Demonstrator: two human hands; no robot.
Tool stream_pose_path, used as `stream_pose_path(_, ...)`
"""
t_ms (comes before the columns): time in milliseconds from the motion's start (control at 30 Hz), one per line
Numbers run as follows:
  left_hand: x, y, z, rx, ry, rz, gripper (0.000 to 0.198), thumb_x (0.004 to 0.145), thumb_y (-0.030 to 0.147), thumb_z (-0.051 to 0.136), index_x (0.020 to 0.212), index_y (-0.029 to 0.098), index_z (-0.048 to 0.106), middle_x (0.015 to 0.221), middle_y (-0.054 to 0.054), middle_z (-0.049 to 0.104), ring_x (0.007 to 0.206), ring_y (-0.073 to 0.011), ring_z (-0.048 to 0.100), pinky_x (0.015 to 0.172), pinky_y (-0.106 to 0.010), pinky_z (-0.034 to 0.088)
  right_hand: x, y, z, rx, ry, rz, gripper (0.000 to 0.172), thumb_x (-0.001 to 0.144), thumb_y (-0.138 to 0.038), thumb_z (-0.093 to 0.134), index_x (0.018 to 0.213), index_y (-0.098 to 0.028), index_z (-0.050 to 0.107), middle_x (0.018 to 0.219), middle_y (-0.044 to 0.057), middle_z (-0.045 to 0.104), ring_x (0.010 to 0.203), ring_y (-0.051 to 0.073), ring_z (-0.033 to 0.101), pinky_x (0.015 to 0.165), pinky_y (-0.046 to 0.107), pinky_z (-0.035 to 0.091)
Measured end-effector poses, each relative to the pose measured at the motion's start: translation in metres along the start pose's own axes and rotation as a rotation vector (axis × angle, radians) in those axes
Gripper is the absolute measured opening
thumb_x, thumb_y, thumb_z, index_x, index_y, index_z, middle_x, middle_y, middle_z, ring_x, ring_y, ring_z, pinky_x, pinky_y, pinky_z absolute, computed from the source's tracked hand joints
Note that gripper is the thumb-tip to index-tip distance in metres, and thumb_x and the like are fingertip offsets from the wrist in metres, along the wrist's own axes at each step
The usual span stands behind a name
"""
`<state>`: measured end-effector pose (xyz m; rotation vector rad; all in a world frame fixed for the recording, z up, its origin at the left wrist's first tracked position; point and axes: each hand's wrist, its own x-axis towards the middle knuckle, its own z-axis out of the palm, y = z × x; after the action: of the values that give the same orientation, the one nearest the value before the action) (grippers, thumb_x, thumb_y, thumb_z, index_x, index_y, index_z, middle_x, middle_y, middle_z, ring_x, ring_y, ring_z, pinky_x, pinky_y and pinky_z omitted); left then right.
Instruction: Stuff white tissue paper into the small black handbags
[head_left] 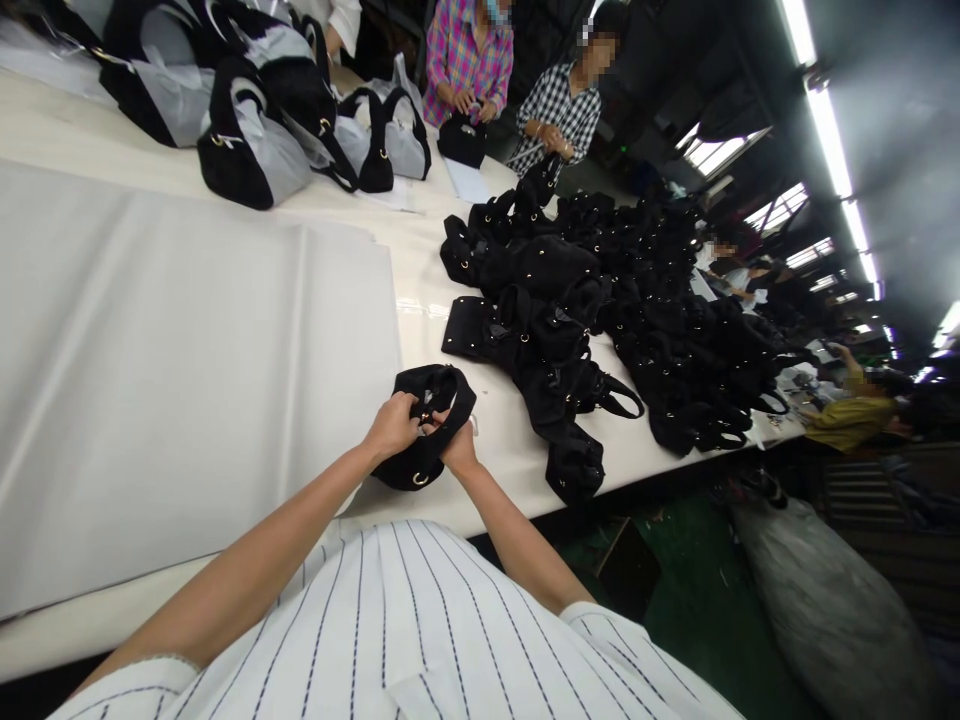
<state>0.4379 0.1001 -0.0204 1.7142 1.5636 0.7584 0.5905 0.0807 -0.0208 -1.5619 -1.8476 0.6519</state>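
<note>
One black bag (pixel 409 468) is held up front in the head view, at the near right corner of the grey sheet (pixel 187 340), part of that corner being covered by it; whether it is rested on the sheet or on the white table (pixel 499 450) cannot be told. Key relation: the bag's open mouth is faced up between the two hands, and a small metal fitting (pixel 425 414) in it is set right at the fingertips, with neither hand clearly nearer. The sheet side of the mouth is taken by the left hand (pixel 394 425), fingers bent and drawn together, bag edge or fitting pinched; exact hold too small to read. The side away from the sheet is taken by the right hand (pixel 454 450), fingertips nearly closed in the mouth, palm partly hidden by the handle (pixel 461 410). The handle is arched from the bag's far side to its near side, bowed away from the sheet; the body's long axis cannot be judged, much being covered. Bag is touched by both sets of fingers, no gap seen. Right of the sheet, well apart from it, a heap of black bags (pixel 555 265) is spread; beyond its far edge, partly wrapped bags (pixel 255 140) are stood.
</note>
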Motion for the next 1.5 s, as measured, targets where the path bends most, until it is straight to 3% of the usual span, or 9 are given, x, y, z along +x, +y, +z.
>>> stream_pose_path(167, 0.001, -0.008, -0.005, -0.070, 0.003, -0.058, 0.032, 0.073, 0.016, 0.059, 0.104, 0.014, 0.066, 0.090, -0.008, 0.068, 0.085, -0.0217, 0.064, 0.082, -0.032, 0.050, 0.005, -0.002, -0.001, -0.017, -0.080, 0.045, 0.015, 0.076, -0.033, 0.062, 0.069, -0.019, 0.064, 0.075, 0.004, 0.068, 0.077, 0.022, 0.064, 0.070, 0.030, 0.051)
stream_pose_path(400, 0.003, -0.018, -0.004, -0.203, 0.011, -0.108, 0.039, 0.071, 0.019, 0.061, 0.109, 0.010, 0.065, 0.091, -0.008, 0.071, 0.083, -0.0191, 0.067, 0.081, -0.030, 0.051, 0.012, -0.003, -0.002, -0.091, -0.031, -0.143, 0.023, 0.079, -0.029, 0.061, 0.059, -0.018, 0.056, 0.065, 0.004, 0.063, 0.063, 0.017, 0.057, 0.064, 0.028, 0.045)
stream_pose_path(633, 0.003, -0.021, -0.006, -0.222, 0.009, -0.093, 0.039, 0.070, 0.023, 0.061, 0.106, 0.010, 0.067, 0.086, -0.007, 0.070, 0.078, -0.0197, 0.066, 0.078, -0.032, 0.052, 0.014, -0.007, 0.000, -0.190, -0.053, -0.153, 0.018, 0.076, -0.018, 0.060, 0.059, -0.018, 0.056, 0.059, 0.001, 0.058, 0.058, 0.015, 0.051, 0.060, 0.025, 0.041)
stream_pose_path(833, 0.006, -0.018, -0.007, -0.176, 0.024, -0.054, 0.035, 0.068, 0.021, 0.061, 0.101, 0.012, 0.069, 0.085, -0.007, 0.069, 0.078, -0.0209, 0.064, 0.079, -0.033, 0.050, 0.016, 0.004, 0.004, -0.069, -0.050, -0.149, 0.011, 0.075, -0.017, 0.062, 0.064, -0.018, 0.059, 0.066, 0.002, 0.062, 0.063, 0.016, 0.055, 0.060, 0.026, 0.042)
stream_pose_path(1167, 0.013, -0.015, -0.003, -0.205, 0.004, -0.051, 0.032, 0.066, 0.020, 0.063, 0.097, 0.013, 0.069, 0.081, -0.006, 0.068, 0.075, -0.0209, 0.062, 0.075, -0.033, 0.048, 0.026, 0.027, 0.011, -0.201, -0.176, -0.205, 0.014, 0.079, -0.017, 0.059, 0.065, -0.018, 0.057, 0.069, 0.001, 0.058, 0.070, 0.015, 0.053, 0.070, 0.026, 0.043)
stream_pose_path(1367, 0.019, -0.016, -0.004, -0.316, -0.014, -0.071, 0.033, 0.062, 0.023, 0.067, 0.093, 0.014, 0.071, 0.073, -0.005, 0.066, 0.070, -0.0211, 0.061, 0.076, -0.036, 0.048, 0.028, 0.027, 0.004, -0.011, -0.142, -0.118, 0.010, 0.077, -0.021, 0.062, 0.067, -0.018, 0.063, 0.068, 0.003, 0.061, 0.075, 0.018, 0.056, 0.074, 0.029, 0.046)
stream_pose_path(1500, 0.007, -0.029, -0.005, -0.581, -0.053, -0.114, 0.049, 0.072, 0.039, 0.062, 0.110, 0.010, 0.067, 0.087, -0.009, 0.070, 0.076, -0.0191, 0.064, 0.078, -0.036, 0.052, 0.015, 0.028, 0.000, 0.378, -0.101, 0.120, 0.017, 0.077, -0.032, 0.064, 0.081, -0.018, 0.072, 0.080, 0.004, 0.068, 0.079, 0.020, 0.060, 0.073, 0.031, 0.050)
